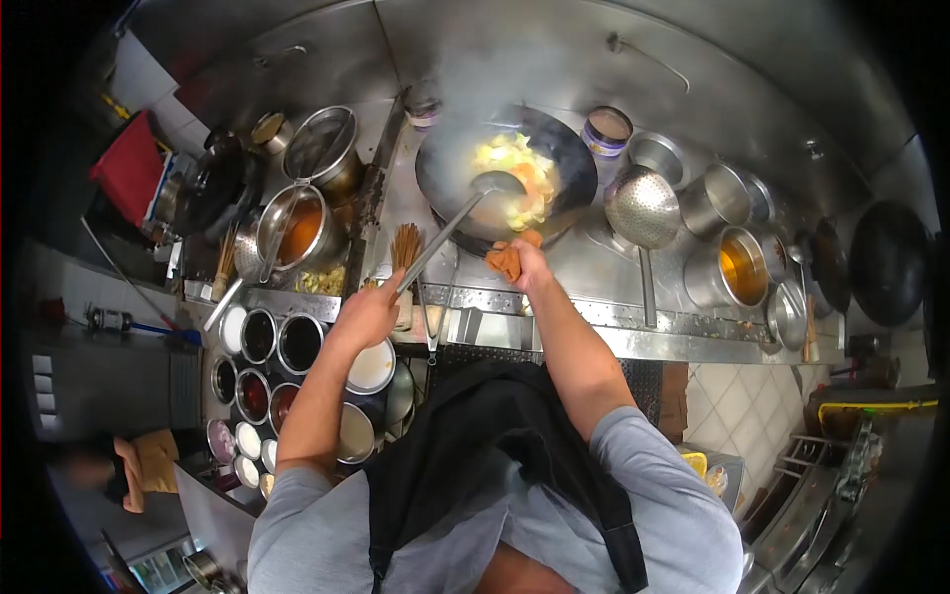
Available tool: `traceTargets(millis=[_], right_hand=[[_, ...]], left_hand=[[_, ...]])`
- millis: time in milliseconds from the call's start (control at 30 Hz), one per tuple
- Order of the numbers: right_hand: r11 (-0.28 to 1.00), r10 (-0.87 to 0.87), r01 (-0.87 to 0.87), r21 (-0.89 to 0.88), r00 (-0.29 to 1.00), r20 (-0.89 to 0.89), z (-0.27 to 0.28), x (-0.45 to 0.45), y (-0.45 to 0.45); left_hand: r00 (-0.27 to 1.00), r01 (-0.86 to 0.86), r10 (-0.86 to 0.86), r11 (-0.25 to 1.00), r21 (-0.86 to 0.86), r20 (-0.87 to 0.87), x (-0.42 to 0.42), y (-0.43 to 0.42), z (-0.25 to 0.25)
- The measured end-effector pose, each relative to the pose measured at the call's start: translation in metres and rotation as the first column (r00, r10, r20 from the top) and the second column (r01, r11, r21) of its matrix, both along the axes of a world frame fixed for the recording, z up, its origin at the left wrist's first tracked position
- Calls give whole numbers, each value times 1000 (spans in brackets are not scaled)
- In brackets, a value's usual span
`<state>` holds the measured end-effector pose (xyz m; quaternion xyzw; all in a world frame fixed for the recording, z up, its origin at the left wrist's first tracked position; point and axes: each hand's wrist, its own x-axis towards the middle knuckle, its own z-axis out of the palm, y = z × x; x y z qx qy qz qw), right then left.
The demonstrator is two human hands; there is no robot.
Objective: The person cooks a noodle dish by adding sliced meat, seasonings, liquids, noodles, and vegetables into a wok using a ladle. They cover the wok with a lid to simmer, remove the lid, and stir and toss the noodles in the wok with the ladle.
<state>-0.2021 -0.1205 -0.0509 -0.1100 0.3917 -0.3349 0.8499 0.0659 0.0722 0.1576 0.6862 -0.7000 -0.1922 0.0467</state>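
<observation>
A dark wok [576, 170] sits on the stove, with pale yellow and orange chopped food [534, 176] steaming inside it. My left hand [368, 315] is wrapped round the long handle of a ladle [498, 183], whose bowl rests among the food. At the wok's near edge my right hand [531, 265] is closed on a folded orange cloth [506, 261]; the cloth lies against the rim, and whether a wok handle is under it is hidden. A bamboo brush [406, 246] stands just beyond my left hand.
Right of the wok lie a perforated strainer [642, 208] and a pot of orange liquid [727, 267]. On the left are a strainer over a pot [294, 226] and several seasoning containers [300, 343]. A tin [607, 131] stands behind. Another person [148, 470] is at the lower left.
</observation>
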Motion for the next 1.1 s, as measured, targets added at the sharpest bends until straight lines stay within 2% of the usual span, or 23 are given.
traceTargets(millis=[67, 100, 133, 167, 233, 267, 333, 367, 433, 467, 500, 567, 600, 633, 667, 700, 767, 900, 933, 967, 1033, 1100], right_hand=[[989, -147, 147, -18, 989, 5, 22, -3, 20], [977, -214, 214, -25, 977, 6, 33, -3, 28], [968, -248, 249, -27, 968, 35, 36, -1, 30], [970, -241, 242, -14, 970, 35, 32, -1, 32], [972, -235, 235, -5, 971, 49, 28, 0, 28], [981, -191, 191, -27, 982, 7, 32, -3, 32], [973, -225, 220, -67, 971, -81, 46, -6, 64], [968, -245, 236, -89, 961, -125, 51, -9, 86], [976, -181, 156, -155, 969, -168, 50, -26, 134], [985, -122, 100, -141, 980, -159, 28, -36, 145], [988, -116, 101, -118, 986, -120, 43, -37, 147], [993, -105, 103, -62, 993, -45, 69, -40, 149], [984, -161, 157, -84, 986, -45, 63, -36, 131], [962, -270, 265, -64, 959, -86, 94, -26, 112], [961, -274, 270, -63, 959, -73, 94, -24, 91], [976, -217, 217, -8, 976, 17, 73, -22, 67], [974, -219, 215, -65, 975, -50, 59, -16, 59], [972, -198, 182, -148, 975, -99, 64, -28, 119], [987, -123, 108, -121, 985, -120, 62, -36, 142], [992, -46, 39, -119, 998, -52, 51, -46, 157], [974, -146, 126, -186, 984, -98, 11, -52, 164], [981, -163, 162, -103, 987, 3, 55, -46, 146]], left_hand=[[947, -89, 164, 960, 264, -275, 5, 15, 35], [881, -104, 271, 910, 400, -387, 7, 20, 45], [846, -83, 293, 898, 431, -447, 14, 23, 41], [885, -47, 253, 884, 466, -390, 9, 22, 48], [944, 47, 11, 985, 167, -330, 6, 22, -7], [954, 9, 34, 990, 140, -299, 0, 22, -24], [967, -61, 79, 995, 82, -240, -21, 21, -43], [970, -95, 113, 991, 93, -215, -30, 23, -43], [970, -163, 179, 981, 107, -165, -45, 32, -42], [966, -167, 173, 985, 50, -191, -47, 42, -35], [961, -154, 169, 985, 81, -219, -46, 48, -22], [948, -126, 165, 980, 155, -273, -37, 62, 15], [937, -133, 187, 972, 194, -294, -32, 68, 31], [926, -138, 209, 963, 233, -314, -28, 74, 48], [928, -124, 211, 953, 277, -308, -28, 74, 67], [937, -163, 281, 878, 450, -209, -36, 67, 90], [974, -67, 130, 948, 311, -187, -33, 62, 68], [973, -129, 154, 980, 154, -170, -54, 50, -13], [967, -161, 184, 978, 135, -175, -60, 52, -28], [960, -192, 210, 975, 113, -184, -65, 53, -35], [959, -178, 194, 979, 95, -204, -70, 61, -16], [959, -153, 182, 978, 145, -218, -59, 72, 5]])
